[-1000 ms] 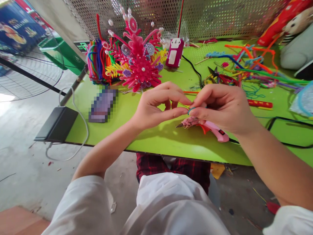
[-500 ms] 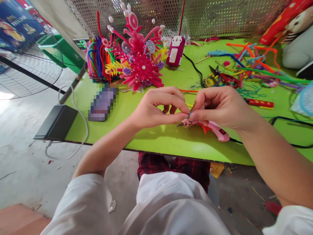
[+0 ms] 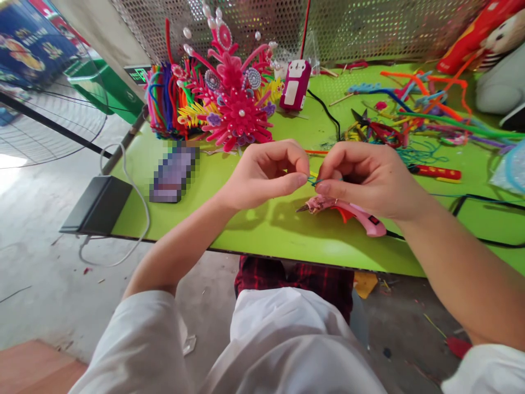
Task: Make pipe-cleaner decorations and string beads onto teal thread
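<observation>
Between my two hands a thin teal strand, like string or wire, is stretched over a short gap. My left hand pinches one end of it between thumb and forefinger. The thumb and fingers of my right hand are closed on the other end. Below them a pink glue gun with an orange trigger lies on the green table, its metal tip pointing left. Behind the hands stands a pink flower ornament with pearl beads.
A phone and a dark grey box with a white cable lie at the left. Pliers, a red-handled tool and tangled pipe cleaners fill the right. A purple device stands at the back.
My hands have drawn slightly apart and up from the glue gun. The teal strand now shows between the fingertips, where they were pressed together before.
</observation>
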Demonstrator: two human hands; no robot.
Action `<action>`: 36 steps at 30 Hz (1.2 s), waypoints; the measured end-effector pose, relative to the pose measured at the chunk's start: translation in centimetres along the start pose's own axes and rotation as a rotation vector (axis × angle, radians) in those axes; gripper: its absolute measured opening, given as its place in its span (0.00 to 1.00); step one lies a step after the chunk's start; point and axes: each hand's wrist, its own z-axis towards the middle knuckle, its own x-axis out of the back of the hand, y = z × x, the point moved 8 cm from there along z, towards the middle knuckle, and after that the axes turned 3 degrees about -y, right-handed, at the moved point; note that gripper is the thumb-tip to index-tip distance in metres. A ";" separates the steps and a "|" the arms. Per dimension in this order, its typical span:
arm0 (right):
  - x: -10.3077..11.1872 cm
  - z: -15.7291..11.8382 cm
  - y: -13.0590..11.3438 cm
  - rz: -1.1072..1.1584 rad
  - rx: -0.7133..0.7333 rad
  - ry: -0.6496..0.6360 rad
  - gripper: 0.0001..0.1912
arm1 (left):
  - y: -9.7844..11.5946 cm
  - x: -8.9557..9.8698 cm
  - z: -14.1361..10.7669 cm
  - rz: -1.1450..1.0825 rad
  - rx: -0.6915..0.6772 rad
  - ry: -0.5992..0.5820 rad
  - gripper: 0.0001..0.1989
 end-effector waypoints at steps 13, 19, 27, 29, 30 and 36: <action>0.9 -0.4 -0.1 -0.119 0.023 0.130 0.05 | -0.5 0.2 0.0 -0.049 0.034 0.066 0.16; 0.9 -0.6 0.0 -0.152 0.007 0.133 0.09 | -0.7 0.5 -0.2 0.011 0.083 0.095 0.20; 1.2 -1.1 -0.8 -0.293 0.067 0.224 0.11 | -1.1 0.8 -0.4 0.057 0.113 0.118 0.23; 1.2 -1.2 -1.1 -0.315 0.086 0.240 0.11 | -1.0 0.8 -0.4 0.065 0.111 0.117 0.23; 1.1 -1.2 -1.2 -0.324 0.100 0.249 0.11 | -1.0 0.7 -0.3 0.067 0.110 0.114 0.23; 0.8 -1.3 -1.5 -0.348 0.146 0.244 0.09 | -0.9 0.5 -0.3 0.058 0.083 0.085 0.21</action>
